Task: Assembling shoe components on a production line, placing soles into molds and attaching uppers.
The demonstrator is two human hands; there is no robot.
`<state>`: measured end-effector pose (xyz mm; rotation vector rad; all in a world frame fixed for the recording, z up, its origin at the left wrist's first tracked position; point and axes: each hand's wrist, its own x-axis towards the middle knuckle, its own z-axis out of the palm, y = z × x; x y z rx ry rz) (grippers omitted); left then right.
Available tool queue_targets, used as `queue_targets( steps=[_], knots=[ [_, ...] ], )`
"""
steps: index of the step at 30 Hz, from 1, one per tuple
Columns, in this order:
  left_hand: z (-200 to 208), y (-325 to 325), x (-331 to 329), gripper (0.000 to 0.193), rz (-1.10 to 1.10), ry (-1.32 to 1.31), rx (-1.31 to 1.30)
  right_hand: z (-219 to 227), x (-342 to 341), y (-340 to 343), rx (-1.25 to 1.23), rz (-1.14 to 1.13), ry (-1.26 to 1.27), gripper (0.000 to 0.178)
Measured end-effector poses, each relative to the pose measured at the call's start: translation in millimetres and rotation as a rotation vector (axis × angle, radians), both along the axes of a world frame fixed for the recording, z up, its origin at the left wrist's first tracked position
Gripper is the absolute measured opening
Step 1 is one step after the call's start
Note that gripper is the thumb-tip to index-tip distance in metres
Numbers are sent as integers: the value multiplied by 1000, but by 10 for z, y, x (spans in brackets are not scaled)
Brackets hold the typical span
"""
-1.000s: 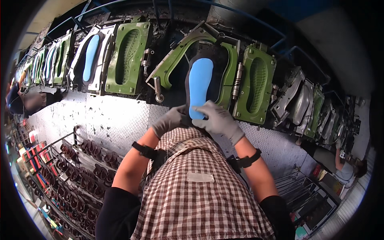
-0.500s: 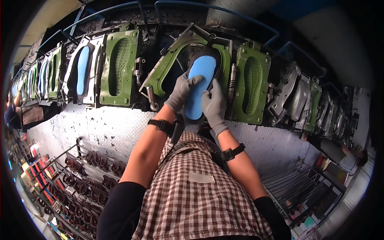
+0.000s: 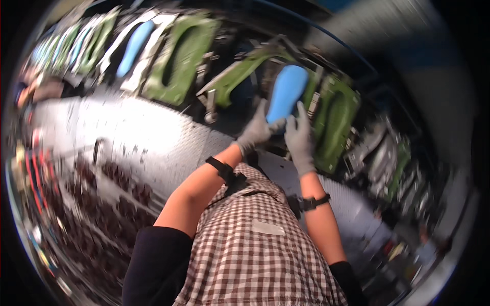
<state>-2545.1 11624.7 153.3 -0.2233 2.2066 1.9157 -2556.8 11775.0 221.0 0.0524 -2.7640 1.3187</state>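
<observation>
A blue shoe insole lies over a dark form within an opened green shoe mould, in front of me. At its lower end, my gloved left hand grips the left edge, its thumb reaching across the blue surface. My gloved right hand holds the right edge, with fingers pointing up along the side and the thumb near the lower end. Both gloves are grey. Motion blurs the picture, and the insole's underside is hidden.
More green moulds stand in a row to both sides, one at left with another blue insole. Below the row runs a metal tread-plate surface. A rack of dark brown items stands at lower left. Blue piping crosses behind.
The whole view has tilted and blurred. My hands have slid down toward the insole's lower end; the left thumb has left its middle.
</observation>
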Motion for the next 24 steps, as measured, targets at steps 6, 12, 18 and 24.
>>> queue_targets(
  steps=[6, 12, 18, 24],
  knots=[
    [-285, -963, 1561, 84, 235, -375, -38, 98, 637, -551, -372, 415, -583, 41],
    [-975, -2166, 3741, 63, 1255, -606, -184, -400, 1024, -1748, -54, 1133, -382, 42],
    [-1710, -2307, 5431, 42, 1963, -640, 123, -753, 1631, -2928, 237, 1492, -306, 42],
    [-2331, -2361, 6223, 42, 2167, -826, 252, -1343, 2402, -4149, 454, 1692, -296, 42]
  ],
)
